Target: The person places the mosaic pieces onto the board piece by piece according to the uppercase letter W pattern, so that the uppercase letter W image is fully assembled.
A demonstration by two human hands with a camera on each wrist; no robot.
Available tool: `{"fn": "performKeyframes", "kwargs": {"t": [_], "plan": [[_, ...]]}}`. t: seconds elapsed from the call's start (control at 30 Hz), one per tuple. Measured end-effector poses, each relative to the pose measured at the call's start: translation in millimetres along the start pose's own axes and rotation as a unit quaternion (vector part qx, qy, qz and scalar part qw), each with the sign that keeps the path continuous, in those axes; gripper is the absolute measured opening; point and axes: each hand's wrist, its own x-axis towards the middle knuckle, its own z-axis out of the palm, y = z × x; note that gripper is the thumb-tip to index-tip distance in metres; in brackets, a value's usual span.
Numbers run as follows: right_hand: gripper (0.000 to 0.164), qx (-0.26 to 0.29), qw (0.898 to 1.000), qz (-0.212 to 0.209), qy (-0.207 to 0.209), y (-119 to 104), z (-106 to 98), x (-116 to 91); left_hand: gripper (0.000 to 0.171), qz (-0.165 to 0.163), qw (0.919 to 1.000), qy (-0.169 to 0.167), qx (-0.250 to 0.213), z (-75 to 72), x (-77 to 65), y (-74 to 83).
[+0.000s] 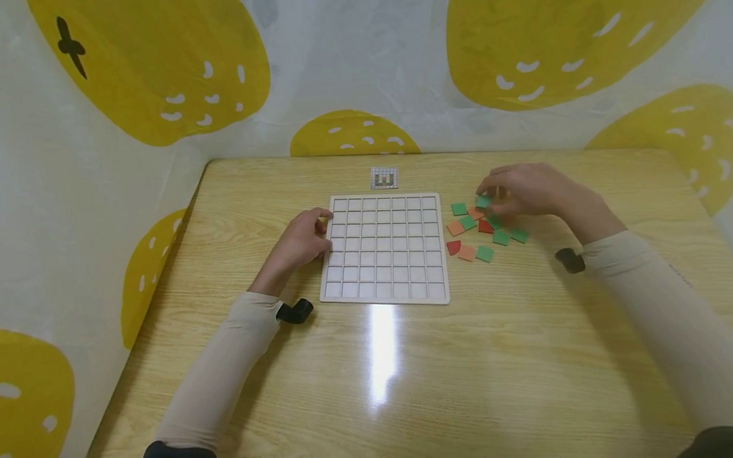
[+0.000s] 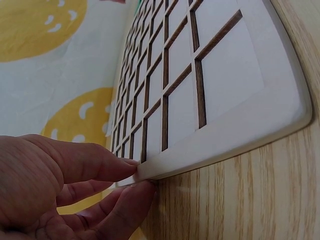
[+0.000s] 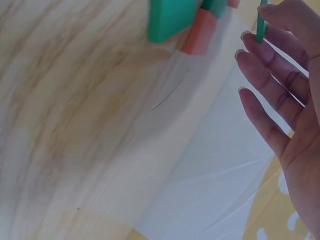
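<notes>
On the left, the person's left hand (image 1: 302, 239) pinches the rim of a white gridded board (image 1: 383, 243), thumb on top. The board lies toward the far edge of the table (image 1: 468, 367), all its cells bare. A small patterned card (image 1: 384, 178) sits between the board and that edge. Just off the board's right edge, loose green tiles (image 1: 484, 254), orange tiles (image 1: 466, 252) and red tiles (image 1: 454, 247) lie scattered, some touching. Rightmost, the right hand (image 1: 518, 188) pinches a thin green tile (image 3: 260, 22) between thumb and fingertips, the other fingers apart. Picking out a tile looks like the step in hand; the next move seems to call for lifting it clear of its crowding neighbours.
</notes>
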Motion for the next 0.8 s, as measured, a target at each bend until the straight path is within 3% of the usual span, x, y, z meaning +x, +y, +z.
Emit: {"fn": "performKeyframes", "kwargs": {"t": [0.8], "plan": [[0.032, 0.057, 0.998, -0.033, -0.001, -22, -20, 8, 0.061, -0.002, 0.9999, -0.01, -0.008, -2.1, 0.6, 0.9]]}}
